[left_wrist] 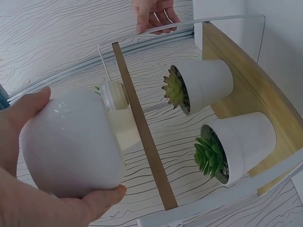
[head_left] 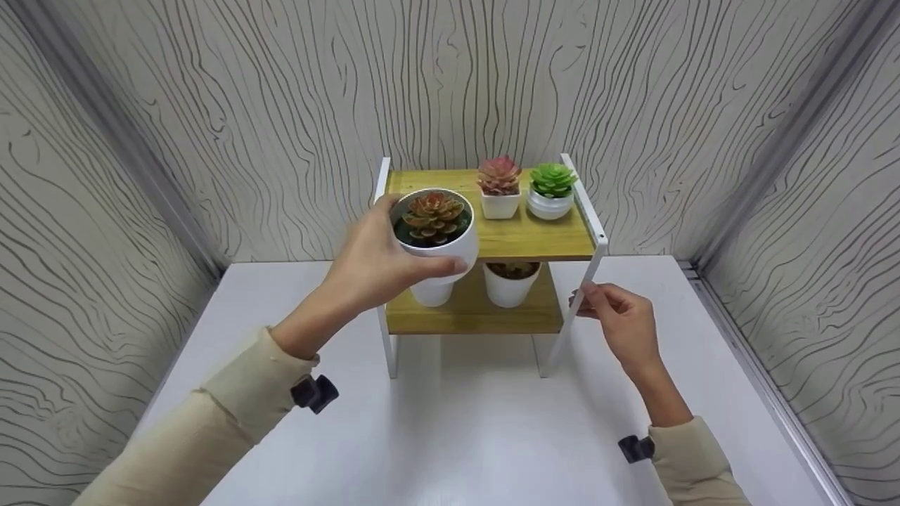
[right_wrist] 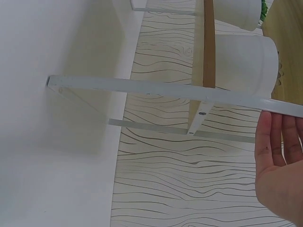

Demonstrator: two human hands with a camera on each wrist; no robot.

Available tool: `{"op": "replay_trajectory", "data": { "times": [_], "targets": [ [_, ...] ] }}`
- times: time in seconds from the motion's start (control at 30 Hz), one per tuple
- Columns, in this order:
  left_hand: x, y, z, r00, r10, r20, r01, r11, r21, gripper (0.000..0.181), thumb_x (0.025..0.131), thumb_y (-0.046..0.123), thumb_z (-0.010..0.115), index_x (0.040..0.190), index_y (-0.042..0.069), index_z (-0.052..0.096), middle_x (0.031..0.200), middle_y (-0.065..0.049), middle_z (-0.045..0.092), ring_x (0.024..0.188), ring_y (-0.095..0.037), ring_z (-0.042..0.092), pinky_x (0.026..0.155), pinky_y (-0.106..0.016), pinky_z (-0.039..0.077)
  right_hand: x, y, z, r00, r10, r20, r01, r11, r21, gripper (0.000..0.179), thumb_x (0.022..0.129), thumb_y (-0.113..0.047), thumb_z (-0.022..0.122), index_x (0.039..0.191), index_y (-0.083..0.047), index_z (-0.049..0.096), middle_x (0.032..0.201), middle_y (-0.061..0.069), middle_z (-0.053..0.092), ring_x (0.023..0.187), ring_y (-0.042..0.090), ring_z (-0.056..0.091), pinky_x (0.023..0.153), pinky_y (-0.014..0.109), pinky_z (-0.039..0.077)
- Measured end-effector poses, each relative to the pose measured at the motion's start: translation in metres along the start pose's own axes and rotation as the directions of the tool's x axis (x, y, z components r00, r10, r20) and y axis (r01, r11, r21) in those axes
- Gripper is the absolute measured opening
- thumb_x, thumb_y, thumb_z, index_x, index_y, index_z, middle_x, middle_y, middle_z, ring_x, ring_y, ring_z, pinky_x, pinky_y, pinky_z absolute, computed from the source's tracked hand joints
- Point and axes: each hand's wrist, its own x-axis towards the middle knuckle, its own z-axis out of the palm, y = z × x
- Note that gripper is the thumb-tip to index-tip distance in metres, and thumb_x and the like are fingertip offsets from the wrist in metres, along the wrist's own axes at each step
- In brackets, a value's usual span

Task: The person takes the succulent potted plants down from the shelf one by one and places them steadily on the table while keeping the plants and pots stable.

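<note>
My left hand grips a round white pot holding a red-tinged succulent, thumb along its front and fingers round its far left. In the head view it overlaps the left part of the upper wooden shelf; the left wrist view shows the pot's smooth side close to that shelf's edge. At the right, my right hand pinches the front leg of the white-framed plant stand, fingertips against the bar. Its thumb is hidden in the right wrist view.
A pink succulent in a square white pot and a green one in a ribbed pot stand on the upper shelf's right. On the lower shelf are two white pots, one with a green succulent. Wood-grain-patterned walls surround the white table.
</note>
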Motion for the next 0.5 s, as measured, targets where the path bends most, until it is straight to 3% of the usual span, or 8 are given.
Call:
{"op": "replay_trajectory", "data": {
  "times": [0.3,0.5],
  "targets": [
    [-0.0054,-0.0029,0.0026,0.999,-0.024,0.024,0.026,0.998,-0.063,0.105,0.049,0.056,0.083,0.133,0.015,0.035,0.115,0.006,0.052,0.105,-0.011,0.05,0.09,-0.034,0.045,-0.0002,-0.0003,0.0008,1.0,0.017,-0.001,-0.017,1.0,0.001,0.032,0.093,-0.023,0.053,0.099,0.006,0.065,0.092,0.025,0.064,0.085,0.024,0.066,0.076,0.031,0.052],
    [-0.0073,-0.0038,0.0029,0.999,-0.019,0.032,0.022,0.996,-0.082,0.103,0.049,0.055,0.084,0.132,0.016,0.036,0.115,0.006,0.052,0.105,-0.01,0.05,0.09,-0.034,0.045,-0.0003,-0.0001,0.0007,1.0,0.023,-0.004,-0.023,1.0,-0.014,0.03,0.094,-0.024,0.052,0.099,0.002,0.066,0.09,0.013,0.067,0.086,0.027,0.065,0.076,0.03,0.052]
  ]
}}
